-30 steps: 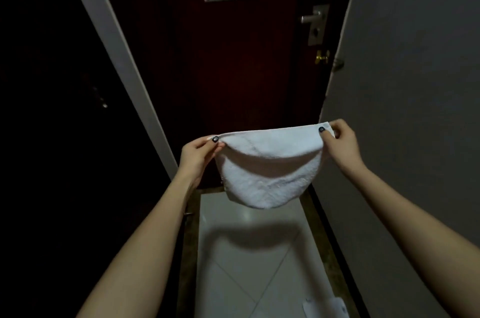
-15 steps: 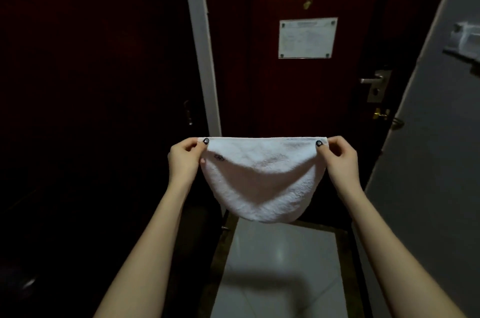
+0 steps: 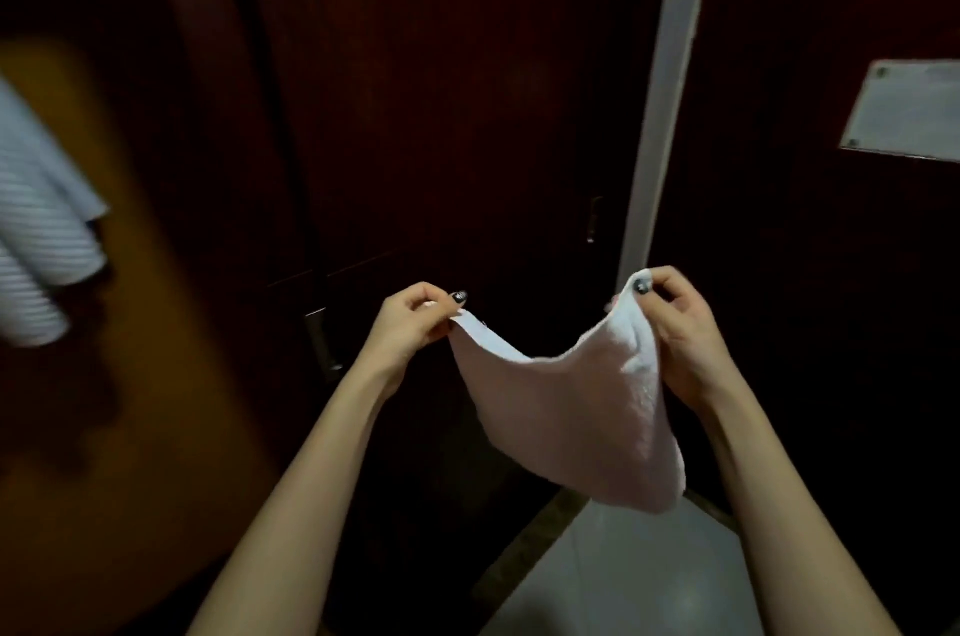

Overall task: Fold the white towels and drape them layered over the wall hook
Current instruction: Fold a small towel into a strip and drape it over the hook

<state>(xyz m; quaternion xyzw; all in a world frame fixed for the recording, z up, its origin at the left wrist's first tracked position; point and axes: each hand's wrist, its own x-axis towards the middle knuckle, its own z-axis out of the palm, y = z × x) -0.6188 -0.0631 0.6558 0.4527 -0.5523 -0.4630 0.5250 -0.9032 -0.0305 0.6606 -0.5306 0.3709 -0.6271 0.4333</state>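
Note:
A small white towel (image 3: 566, 412) hangs folded between my two hands at chest height, its top edge sagging in the middle. My left hand (image 3: 410, 328) pinches the left corner between thumb and fingers. My right hand (image 3: 680, 328) pinches the right corner, held slightly higher. At the far left edge another white ribbed towel (image 3: 36, 240) hangs against a yellow-orange wall (image 3: 150, 375); the hook that bears it is out of sight.
Dark wooden cabinet doors (image 3: 441, 115) with metal handles stand straight ahead. A white door frame (image 3: 660, 105) runs upward at the right, and beyond it a dark door carries a white notice plate (image 3: 904, 113). Pale floor tiles (image 3: 623, 578) show at the bottom right.
The view has swung left: the door and notice plate slid to the right and the hanging towel came into sight. My hands came closer together, so the towel's top edge now sags.

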